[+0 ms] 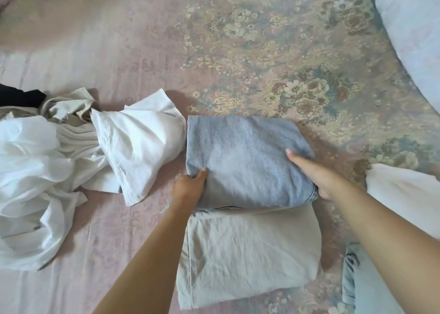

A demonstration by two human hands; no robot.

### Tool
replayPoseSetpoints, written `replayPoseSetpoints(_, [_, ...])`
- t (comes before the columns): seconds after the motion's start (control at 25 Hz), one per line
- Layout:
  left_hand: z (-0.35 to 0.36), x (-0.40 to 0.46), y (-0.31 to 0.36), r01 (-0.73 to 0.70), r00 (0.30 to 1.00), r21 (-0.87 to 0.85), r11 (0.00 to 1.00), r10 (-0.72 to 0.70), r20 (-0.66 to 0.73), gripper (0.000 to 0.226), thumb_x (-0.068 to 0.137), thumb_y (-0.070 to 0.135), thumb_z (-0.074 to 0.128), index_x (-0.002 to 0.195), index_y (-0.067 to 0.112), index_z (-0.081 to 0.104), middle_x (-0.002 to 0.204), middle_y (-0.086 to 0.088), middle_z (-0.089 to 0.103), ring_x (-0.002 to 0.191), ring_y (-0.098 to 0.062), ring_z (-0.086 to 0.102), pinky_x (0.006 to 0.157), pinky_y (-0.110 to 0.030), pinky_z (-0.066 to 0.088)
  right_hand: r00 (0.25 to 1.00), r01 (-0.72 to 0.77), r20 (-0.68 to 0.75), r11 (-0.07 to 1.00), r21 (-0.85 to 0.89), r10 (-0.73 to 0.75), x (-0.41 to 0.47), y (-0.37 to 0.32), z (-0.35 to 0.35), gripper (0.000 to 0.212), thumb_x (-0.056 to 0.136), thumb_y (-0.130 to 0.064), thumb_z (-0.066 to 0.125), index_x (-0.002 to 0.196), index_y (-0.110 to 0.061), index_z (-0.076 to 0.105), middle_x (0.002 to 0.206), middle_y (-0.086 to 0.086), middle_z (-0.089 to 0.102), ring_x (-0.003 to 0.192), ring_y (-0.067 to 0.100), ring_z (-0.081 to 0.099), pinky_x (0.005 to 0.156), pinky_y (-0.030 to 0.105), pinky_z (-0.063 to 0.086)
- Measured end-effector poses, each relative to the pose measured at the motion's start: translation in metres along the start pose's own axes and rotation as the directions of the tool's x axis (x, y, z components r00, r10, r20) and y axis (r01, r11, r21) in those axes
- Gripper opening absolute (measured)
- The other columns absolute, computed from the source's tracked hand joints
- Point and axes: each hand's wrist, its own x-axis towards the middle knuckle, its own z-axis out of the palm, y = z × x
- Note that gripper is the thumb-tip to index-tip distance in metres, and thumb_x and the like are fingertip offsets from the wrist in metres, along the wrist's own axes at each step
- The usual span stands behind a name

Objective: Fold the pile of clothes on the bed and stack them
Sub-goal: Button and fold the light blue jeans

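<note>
You've got a faded blue-grey folded denim piece (247, 161) up top, washed paler through the middle, sitting over a pale greyish-white folded cotton garment (247, 251). The loose heap of clothes (47, 171) on your left is mostly bright white, with some beige cloth (69, 106) and a bit of black fabric (19, 98) at the back. Your bedsheet (119, 52) is dusty pink with a muted cream, teal and brown floral print across its right half. Light blue jeans (364, 282) peek in lower right.

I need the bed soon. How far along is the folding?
Done: a pale folded garment lies flat near the person. In hand: both the left hand and right hand hold the folded blue jeans. Left: the unfolded white clothes pile beside them.
</note>
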Motion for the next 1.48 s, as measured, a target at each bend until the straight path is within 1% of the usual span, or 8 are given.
replayPoseSetpoints(0.2, [-0.024, 0.004, 0.021, 0.156, 0.968, -0.126, 0.980, -0.127, 0.215, 0.070, 0.069, 0.050, 0.078, 0.120, 0.006, 0.059, 0.111, -0.007, 0.064, 0.097, -0.027, 0.062, 0.086, -0.035, 0.050, 0.997, 0.016, 0.080, 0.936, -0.352, 0.013, -0.003, -0.022, 0.001, 0.089, 0.071, -0.054, 0.072, 0.143, -0.016, 0.036, 0.138, 0.006, 0.049, 0.119, 0.025, 0.052, 0.089, 0.035, 0.044])
replayPoseSetpoints(0.48, [-0.044, 0.000, 0.066, 0.282, 0.880, -0.173, 0.944, -0.183, 0.438, 0.029, 0.083, 0.037, 0.067, 0.097, 0.013, 0.063, 0.070, -0.008, 0.070, 0.053, -0.021, 0.066, 0.048, -0.028, 0.055, 0.979, -0.132, 0.127, 0.969, -0.210, 0.161, -0.005, -0.042, -0.014, 0.070, 0.073, -0.054, 0.071, 0.128, -0.016, 0.052, 0.114, 0.016, 0.064, 0.099, 0.033, 0.064, 0.080, 0.046, 0.054])
replayPoseSetpoints(0.64, [-0.061, -0.005, 0.101, 0.168, 0.906, -0.148, 0.975, -0.093, 0.413, 0.030, 0.084, 0.027, 0.064, 0.107, 0.008, 0.061, 0.082, -0.010, 0.065, 0.063, -0.019, 0.061, 0.057, -0.026, 0.053, 0.964, -0.107, 0.224, 0.979, -0.172, 0.145, -0.021, -0.058, -0.016, 0.037, 0.085, -0.046, 0.063, 0.104, -0.015, 0.064, 0.100, 0.018, 0.068, 0.090, 0.038, 0.067, 0.064, 0.055, 0.055])
replayPoseSetpoints(0.84, [-0.085, -0.043, 0.144, -0.162, 0.943, -0.337, 0.927, 0.246, 0.224, 0.036, 0.079, 0.026, 0.072, 0.110, 0.012, 0.062, 0.098, -0.010, 0.070, 0.072, -0.020, 0.068, 0.061, -0.031, 0.055, 0.972, 0.122, 0.197, 0.991, 0.049, -0.130, -0.060, -0.082, -0.028, 0.023, 0.097, -0.026, 0.049, 0.094, -0.009, 0.064, 0.072, 0.008, 0.072, 0.060, 0.019, 0.070, 0.047, 0.028, 0.056])
replayPoseSetpoints(1.04, [-0.093, -0.105, 0.050, -0.263, 0.864, -0.555, 0.789, 0.449, 0.229, 0.061, 0.059, 0.022, 0.085, 0.114, 0.020, 0.060, 0.101, -0.002, 0.073, 0.090, -0.019, 0.071, 0.066, -0.029, 0.057, 0.864, 0.503, -0.080, 0.851, 0.151, -0.496, -0.114, -0.014, -0.042, 0.050, 0.070, -0.024, 0.082, 0.115, -0.021, 0.061, 0.101, -0.002, 0.073, 0.085, 0.014, 0.071, 0.059, 0.027, 0.056])
replayPoseSetpoints(1.2, [-0.046, -0.122, -0.078, -0.057, 0.907, -0.419, 0.906, 0.222, 0.357, 0.066, 0.062, 0.021, 0.087, 0.120, 0.014, 0.055, 0.109, -0.007, 0.070, 0.096, -0.024, 0.068, 0.077, -0.034, 0.056, 0.923, 0.379, -0.088, 0.924, 0.055, -0.374, -0.114, 0.101, -0.017, 0.059, 0.064, -0.037, 0.082, 0.116, -0.022, 0.060, 0.104, -0.007, 0.071, 0.095, 0.014, 0.068, 0.075, 0.029, 0.057])
replayPoseSetpoints(1.32, [-0.010, -0.124, -0.123, 0.011, 0.985, -0.316, 0.949, 0.045, 0.169, 0.033, 0.086, 0.039, 0.066, 0.111, 0.019, 0.059, 0.103, 0.002, 0.069, 0.090, -0.012, 0.065, 0.071, -0.025, 0.051, 0.938, 0.221, -0.257, 0.972, -0.075, -0.233, -0.093, 0.155, -0.001, 0.043, 0.088, -0.045, 0.058, 0.117, -0.013, 0.058, 0.115, 0.004, 0.064, 0.101, 0.022, 0.059, 0.090, 0.040, 0.047])
replayPoseSetpoints(1.48, [0.011, -0.140, -0.116, -0.197, 0.957, -0.242, 0.950, 0.133, -0.257, 0.033, 0.096, 0.046, 0.039, 0.088, 0.019, 0.057, 0.078, 0.006, 0.061, 0.072, -0.009, 0.058, 0.055, -0.020, 0.036, 0.837, 0.375, -0.410, 0.925, -0.050, -0.362, -0.098, 0.152, 0.007, 0.028, 0.094, -0.045, 0.048, 0.097, -0.018, 0.055, 0.090, 0.004, 0.060, 0.081, 0.017, 0.056, 0.077, 0.035, 0.045])
